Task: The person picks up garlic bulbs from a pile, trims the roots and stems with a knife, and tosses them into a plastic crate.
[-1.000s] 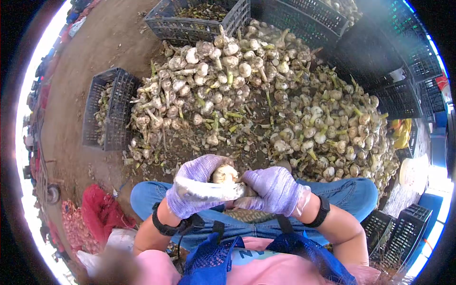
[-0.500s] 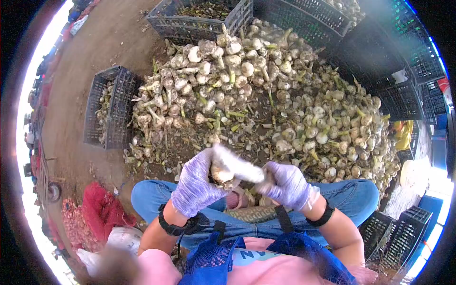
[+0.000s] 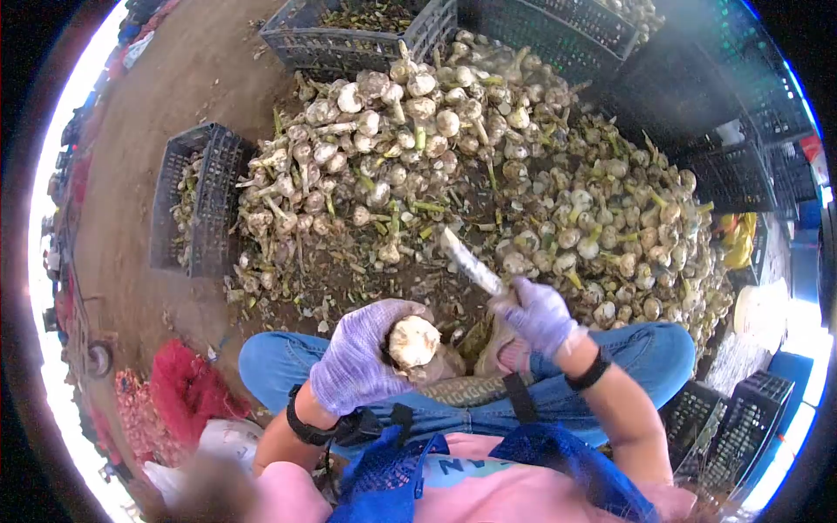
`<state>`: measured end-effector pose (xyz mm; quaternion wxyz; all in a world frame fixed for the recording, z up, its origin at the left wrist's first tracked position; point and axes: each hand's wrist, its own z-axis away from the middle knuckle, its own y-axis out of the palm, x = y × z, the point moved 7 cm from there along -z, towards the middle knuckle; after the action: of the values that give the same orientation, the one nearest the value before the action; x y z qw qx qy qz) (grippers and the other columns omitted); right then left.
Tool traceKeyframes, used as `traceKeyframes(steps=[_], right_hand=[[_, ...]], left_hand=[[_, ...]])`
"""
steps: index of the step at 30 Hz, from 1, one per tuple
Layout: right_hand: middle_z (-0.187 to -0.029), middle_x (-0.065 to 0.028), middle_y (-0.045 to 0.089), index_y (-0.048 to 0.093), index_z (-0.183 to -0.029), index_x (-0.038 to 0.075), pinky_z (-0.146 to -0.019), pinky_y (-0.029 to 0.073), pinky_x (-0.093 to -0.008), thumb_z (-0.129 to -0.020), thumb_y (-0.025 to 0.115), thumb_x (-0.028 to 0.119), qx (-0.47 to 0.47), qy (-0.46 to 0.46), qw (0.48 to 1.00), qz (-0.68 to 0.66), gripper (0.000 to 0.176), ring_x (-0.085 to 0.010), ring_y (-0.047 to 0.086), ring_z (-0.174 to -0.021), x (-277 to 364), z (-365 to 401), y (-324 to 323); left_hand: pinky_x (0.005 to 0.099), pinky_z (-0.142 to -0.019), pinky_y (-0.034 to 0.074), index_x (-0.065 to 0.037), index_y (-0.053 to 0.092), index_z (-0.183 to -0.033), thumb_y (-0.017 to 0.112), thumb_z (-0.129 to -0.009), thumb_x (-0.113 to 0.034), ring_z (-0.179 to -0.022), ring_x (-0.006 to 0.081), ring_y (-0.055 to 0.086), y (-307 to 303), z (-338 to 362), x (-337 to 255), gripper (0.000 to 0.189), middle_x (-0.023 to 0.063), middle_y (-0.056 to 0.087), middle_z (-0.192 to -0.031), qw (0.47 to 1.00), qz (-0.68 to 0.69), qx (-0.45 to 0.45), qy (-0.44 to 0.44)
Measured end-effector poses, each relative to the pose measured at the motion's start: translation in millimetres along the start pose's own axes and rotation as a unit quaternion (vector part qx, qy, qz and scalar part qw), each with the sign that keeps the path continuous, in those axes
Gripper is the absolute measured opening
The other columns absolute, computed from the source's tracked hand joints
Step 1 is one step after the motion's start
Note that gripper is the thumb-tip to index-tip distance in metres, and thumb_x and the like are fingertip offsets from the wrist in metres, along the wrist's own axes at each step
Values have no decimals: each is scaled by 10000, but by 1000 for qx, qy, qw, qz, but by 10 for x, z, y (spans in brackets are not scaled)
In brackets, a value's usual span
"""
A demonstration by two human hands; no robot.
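My left hand (image 3: 362,353), in a purple knitted glove, is closed around a garlic bulb (image 3: 414,341) whose pale underside faces up. My right hand (image 3: 534,315), gloved the same way, grips a knife (image 3: 472,263) by its handle. The whitish blade points up and to the left, apart from the bulb. Ahead of both hands, a large heap of garlic bulbs (image 3: 418,109) with stems covers the ground. A second spread of garlic (image 3: 610,235) lies to the right. Cut stems and peel scraps litter the soil between them.
A black crate (image 3: 196,200) stands at the left, another crate (image 3: 349,44) at the back. More crates (image 3: 689,113) are stacked at the right. A red mesh sack (image 3: 192,379) lies at lower left. My crossed legs (image 3: 283,370) frame the work spot.
The knife has swung away from the bulb, up and forward, with my right hand moving slightly right and up. My left hand has turned the bulb so its pale underside shows.
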<state>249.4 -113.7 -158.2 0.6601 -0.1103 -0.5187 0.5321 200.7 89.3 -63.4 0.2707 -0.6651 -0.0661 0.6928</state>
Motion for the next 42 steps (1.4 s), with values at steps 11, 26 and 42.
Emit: traceKeyframes(steps=[11,26,42], right_hand=[[-787,-181,623,506,-1066,-57,-640,492,-369,-808,593,460,-32,-154,927,-339,583,-344,631,-758,538,348,318],[-824,-62,572,578,-976,10,-634,446,-333,-866,515,484,209,238,874,-368,491,-177,543,-721,-126,224,700],[-900,-78,591,513,-1166,-54,-752,409,-269,-860,542,462,166,282,856,-401,600,-129,503,-818,-654,-168,1000]], left_hand=[[327,-735,517,-102,385,-1250,668,-730,-54,-911,220,601,280,-95,623,593,91,571,-1041,723,668,-151,-92],[273,-583,529,-86,485,-1039,609,-798,-49,-718,155,592,-72,-197,1254,274,57,570,-870,732,548,-393,-104],[433,-883,447,-101,446,-1254,549,-738,-123,-1054,385,529,967,-846,3702,527,190,410,-1314,845,-364,298,-255]])
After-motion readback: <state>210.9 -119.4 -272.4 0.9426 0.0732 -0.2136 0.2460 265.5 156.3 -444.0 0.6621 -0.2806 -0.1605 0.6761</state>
